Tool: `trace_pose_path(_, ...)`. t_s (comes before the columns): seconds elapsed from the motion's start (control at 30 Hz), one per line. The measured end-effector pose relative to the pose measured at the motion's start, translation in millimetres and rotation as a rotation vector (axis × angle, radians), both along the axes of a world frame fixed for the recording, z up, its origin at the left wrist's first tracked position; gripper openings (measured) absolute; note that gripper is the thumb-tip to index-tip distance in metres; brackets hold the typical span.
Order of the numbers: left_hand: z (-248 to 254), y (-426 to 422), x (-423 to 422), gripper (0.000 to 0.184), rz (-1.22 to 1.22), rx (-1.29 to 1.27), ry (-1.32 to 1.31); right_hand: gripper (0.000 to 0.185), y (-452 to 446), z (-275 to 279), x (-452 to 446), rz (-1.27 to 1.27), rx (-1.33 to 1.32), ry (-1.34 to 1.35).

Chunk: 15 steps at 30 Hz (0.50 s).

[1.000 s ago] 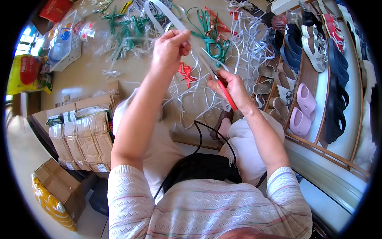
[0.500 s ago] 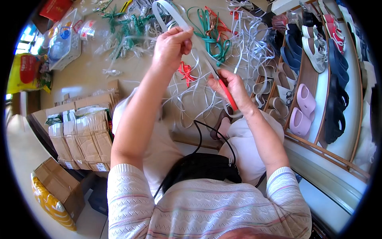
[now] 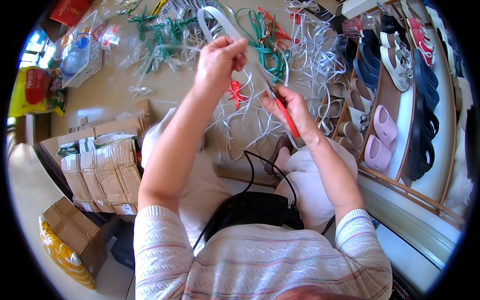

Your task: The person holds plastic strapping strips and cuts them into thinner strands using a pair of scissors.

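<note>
My left hand [image 3: 220, 62] is closed in a pinch on a white plastic strap [image 3: 220, 21], which loops up above the fingers and runs down toward the right. My right hand [image 3: 291, 107] is wrapped round red-handled scissors [image 3: 286, 117]. The blades point up and left and lie against the lower part of the strap between my hands. Whether the blades have cut into it cannot be made out. Below and behind my hands, a red knotted strip [image 3: 236, 92] and tangled white straps [image 3: 320, 55] lie on the floor. A green strap bundle [image 3: 265, 50] is just beyond.
Cardboard boxes [image 3: 102, 175] stand at the left, with a white basket [image 3: 82, 55] farther back. A shoe rack [image 3: 387, 187] with slippers and sneakers fills the right side. A black bag [image 3: 250, 212] rests at my lap. Green netted strips [image 3: 165, 35] lie at the far side.
My left hand has shifted slightly right with the strap, and the loop above it has moved right too. My right hand has moved very little with the scissors.
</note>
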<state>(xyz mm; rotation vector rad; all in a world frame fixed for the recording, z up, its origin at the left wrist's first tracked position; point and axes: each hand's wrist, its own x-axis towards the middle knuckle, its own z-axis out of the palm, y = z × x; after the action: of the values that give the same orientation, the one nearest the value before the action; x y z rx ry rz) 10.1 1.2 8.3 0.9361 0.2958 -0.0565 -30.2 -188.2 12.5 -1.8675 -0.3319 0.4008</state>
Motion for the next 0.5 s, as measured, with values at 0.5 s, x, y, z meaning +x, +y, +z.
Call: trace_pose_path(0.5, -0.7, -10.1, -4.3, 0.009, -0.019, -0.060, -0.009, 0.024, -3.0, -6.0, 0.6, 0.004, 0.004, 0.082)
